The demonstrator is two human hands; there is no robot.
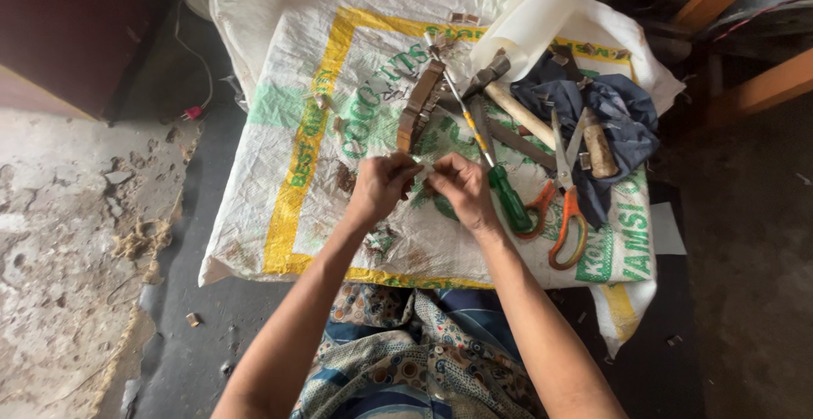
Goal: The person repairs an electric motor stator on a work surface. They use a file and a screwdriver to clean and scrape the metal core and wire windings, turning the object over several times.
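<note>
My left hand (378, 185) and my right hand (461, 189) meet over the middle of a white woven sack (279, 72) with green and yellow print. Both pinch a small thin pale piece (423, 166) between their fingertips. What it is made of I cannot tell. Just beyond my hands a long brown strap-like strip (420, 104) runs away from me. A screwdriver with a green handle (506, 196) lies right beside my right hand.
Orange-handled scissors (566, 207), a hammer (508, 97) with a wooden handle, a dark blue cloth (622, 114) and a white plastic roll (529, 21) lie at the right of the sack. Small brown bits dot the sack. Cracked floor at left; wooden bars at top right.
</note>
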